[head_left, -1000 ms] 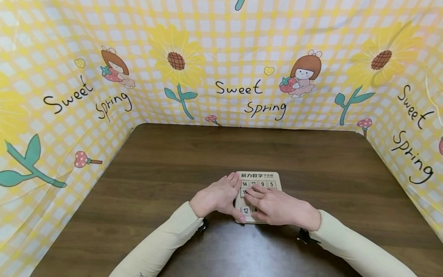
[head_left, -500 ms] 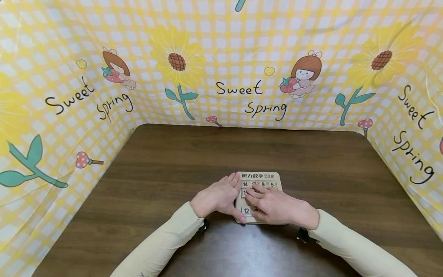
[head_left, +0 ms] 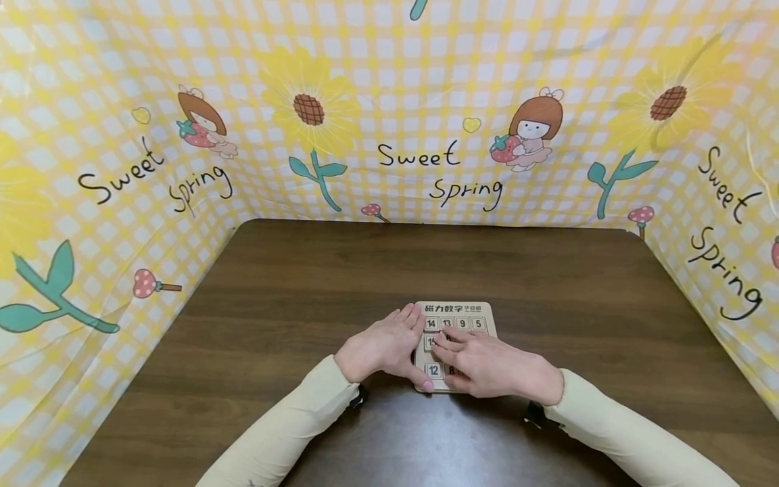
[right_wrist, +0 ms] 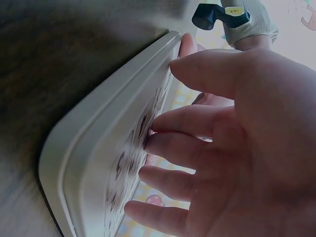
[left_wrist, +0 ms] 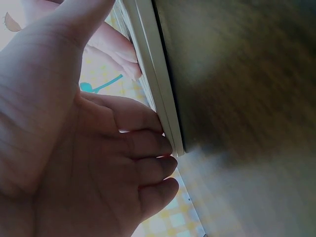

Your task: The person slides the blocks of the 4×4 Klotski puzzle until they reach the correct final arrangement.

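Note:
A pale wooden number sliding puzzle [head_left: 453,316] lies on the table in the head view. Its top row shows tiles 14, 13, 9 and 5, and lower left is tile 12 [head_left: 433,370]. My left hand [head_left: 388,345] rests along the left edge, fingers extended, thumb at the near corner. In the left wrist view its fingertips meet the frame's side [left_wrist: 153,64]. My right hand [head_left: 489,365] lies over the right part with spread fingers, fingertips on the tiles near tile 15 [head_left: 429,342]. It hides most of the middle and lower tiles.
The dark brown wooden table [head_left: 316,270] extends around the puzzle. A yellow checked cloth [head_left: 402,88] with printed flowers stands along the back and both sides. Dark wrist devices [head_left: 359,396] sit under the sleeves.
The right fingertips have shifted slightly toward the near side, and tile 15 has slid down a little with them. Tile 13 shows more fully. The left hand stays in place.

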The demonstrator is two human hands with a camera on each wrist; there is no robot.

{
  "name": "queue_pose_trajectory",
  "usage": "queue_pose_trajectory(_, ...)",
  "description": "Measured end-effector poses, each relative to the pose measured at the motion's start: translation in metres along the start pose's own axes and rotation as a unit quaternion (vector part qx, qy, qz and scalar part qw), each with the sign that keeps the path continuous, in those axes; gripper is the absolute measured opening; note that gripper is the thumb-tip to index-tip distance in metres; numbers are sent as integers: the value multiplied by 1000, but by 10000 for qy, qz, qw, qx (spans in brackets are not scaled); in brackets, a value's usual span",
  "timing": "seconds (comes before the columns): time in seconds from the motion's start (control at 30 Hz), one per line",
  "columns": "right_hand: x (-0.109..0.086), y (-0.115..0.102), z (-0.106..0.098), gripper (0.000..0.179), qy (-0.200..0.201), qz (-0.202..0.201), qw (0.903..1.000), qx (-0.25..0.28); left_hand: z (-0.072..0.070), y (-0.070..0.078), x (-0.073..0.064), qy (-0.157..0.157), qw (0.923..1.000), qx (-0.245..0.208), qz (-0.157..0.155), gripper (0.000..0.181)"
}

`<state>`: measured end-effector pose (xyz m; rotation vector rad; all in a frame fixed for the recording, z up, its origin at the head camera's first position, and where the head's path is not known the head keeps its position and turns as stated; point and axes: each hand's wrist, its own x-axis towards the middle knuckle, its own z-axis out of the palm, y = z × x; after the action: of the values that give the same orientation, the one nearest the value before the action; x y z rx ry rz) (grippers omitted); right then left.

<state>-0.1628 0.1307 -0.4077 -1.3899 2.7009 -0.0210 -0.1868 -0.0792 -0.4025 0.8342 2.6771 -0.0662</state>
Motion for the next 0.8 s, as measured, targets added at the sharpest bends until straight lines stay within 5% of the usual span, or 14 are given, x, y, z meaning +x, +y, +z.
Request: queue_pose_trajectory(0.8, -9, -8, -4, 45, 372, -636, 9965, -389, 2, -1, -1, 120, 9999, -36, 1, 126)
